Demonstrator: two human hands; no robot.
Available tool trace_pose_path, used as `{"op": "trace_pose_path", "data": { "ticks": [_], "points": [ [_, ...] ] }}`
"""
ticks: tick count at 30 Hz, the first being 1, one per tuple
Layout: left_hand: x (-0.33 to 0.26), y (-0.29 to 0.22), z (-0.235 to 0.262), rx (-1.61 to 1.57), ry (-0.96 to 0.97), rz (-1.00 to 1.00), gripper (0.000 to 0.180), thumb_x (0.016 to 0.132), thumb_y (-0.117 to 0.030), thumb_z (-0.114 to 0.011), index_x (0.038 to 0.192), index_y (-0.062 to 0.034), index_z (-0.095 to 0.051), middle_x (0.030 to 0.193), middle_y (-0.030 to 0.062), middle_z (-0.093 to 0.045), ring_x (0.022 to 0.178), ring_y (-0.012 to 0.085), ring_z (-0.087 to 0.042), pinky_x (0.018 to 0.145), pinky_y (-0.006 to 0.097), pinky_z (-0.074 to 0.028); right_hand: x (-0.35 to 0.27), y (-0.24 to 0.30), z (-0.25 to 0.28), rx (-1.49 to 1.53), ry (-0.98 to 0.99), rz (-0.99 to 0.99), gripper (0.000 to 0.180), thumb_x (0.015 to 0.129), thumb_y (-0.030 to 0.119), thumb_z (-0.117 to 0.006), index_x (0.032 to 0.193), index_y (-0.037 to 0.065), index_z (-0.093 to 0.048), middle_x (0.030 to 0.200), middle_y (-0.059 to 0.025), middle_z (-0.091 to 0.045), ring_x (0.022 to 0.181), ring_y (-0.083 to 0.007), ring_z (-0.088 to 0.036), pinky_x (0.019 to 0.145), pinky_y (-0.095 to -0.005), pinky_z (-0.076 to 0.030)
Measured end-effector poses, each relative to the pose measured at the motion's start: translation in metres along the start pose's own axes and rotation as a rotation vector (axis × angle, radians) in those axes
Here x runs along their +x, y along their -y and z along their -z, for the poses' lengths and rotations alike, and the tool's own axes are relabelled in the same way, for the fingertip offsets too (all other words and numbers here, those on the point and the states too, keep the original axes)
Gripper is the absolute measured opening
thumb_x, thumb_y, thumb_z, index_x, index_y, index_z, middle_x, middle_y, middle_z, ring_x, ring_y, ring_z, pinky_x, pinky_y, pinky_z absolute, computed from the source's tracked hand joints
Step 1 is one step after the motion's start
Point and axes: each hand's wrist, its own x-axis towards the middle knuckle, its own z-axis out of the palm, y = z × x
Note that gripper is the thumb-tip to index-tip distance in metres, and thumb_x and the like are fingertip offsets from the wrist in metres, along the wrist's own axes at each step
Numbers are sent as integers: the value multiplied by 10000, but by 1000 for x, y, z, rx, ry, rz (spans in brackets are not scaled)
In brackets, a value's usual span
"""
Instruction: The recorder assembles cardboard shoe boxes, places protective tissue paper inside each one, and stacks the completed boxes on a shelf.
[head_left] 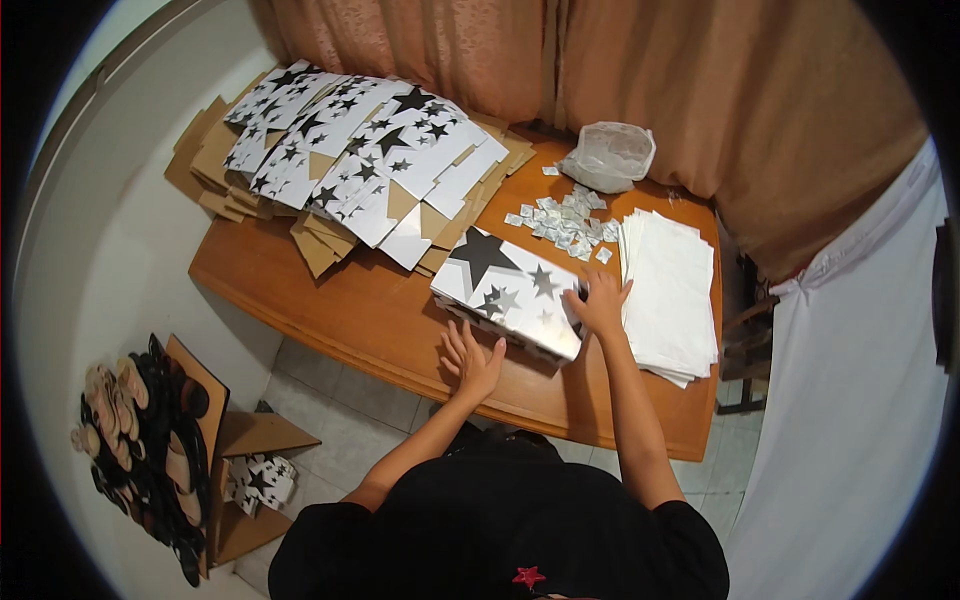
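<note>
A closed white cardboard box (515, 290) with black and grey stars lies at an angle on the wooden table in front of me. Beside its near long side is my left hand (473, 366), open, its fingers spread and the fingertips at the box's lower edge. My right hand (602, 305) is at the box's right end, fingers apart, one reaching over the corner and another pointing toward the paper. Right of that hand lies a stack of white paper sheets (670, 295). Small silvery square packets (568, 222) are scattered behind the box.
Flat star-printed cardboard pieces (370, 150) are piled at the table's (290, 300) far left. A clear plastic bag (608, 157) stands at the back. Shoes (150, 440) fill a rack at lower left. Brown curtains (650, 80) hang behind, and a white cloth (840, 360) hangs at right.
</note>
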Motion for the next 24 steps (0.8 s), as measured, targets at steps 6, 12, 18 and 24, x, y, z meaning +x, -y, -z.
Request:
{"op": "trace_pose_path", "data": {
  "ticks": [6, 12, 18, 24],
  "points": [
    [-29, 3, 3, -43, 150, 273, 924, 792, -617, -472, 1393, -2, -136, 1457, 206, -119, 1357, 364, -14, 1018, 608, 2, -36, 13, 7, 262, 389, 28, 570, 702, 473, -647, 1040, 18, -594, 988, -192, -588, 928, -336, -556, 938, -527, -293],
    [-57, 49, 11, -581, 120, 8, 912, 776, -370, -648, 1392, -11, -79, 1406, 229, -218, 1279, 331, -289, 1040, 378, -259, -111, 34, -14, 657, 399, 138, 570, 687, 277, -731, 1048, -35, -418, 957, -248, -584, 916, -306, -587, 778, -368, -455],
    [-124, 64, 102, -709, 110, -123, 1037, 753, -141, -685, 1413, -62, 111, 1464, 147, -75, 1339, 233, -139, 1072, 345, -175, -202, 72, -26, 1139, 566, 147, 714, 701, 149, -705, 1238, -47, -278, 1185, -220, -440, 1094, -279, -470, 931, -384, -384],
    [-231, 107, 220, -719, -84, -107, 1102, 700, -125, -735, 1423, -96, 97, 1448, 163, -156, 1312, 244, -234, 1050, 350, -231, -271, 189, -33, 1250, 587, 670, 1026, 604, 187, -764, 1373, -36, -121, 1311, -200, -312, 1211, -293, -346, 1012, -395, -283]
  ]
}}
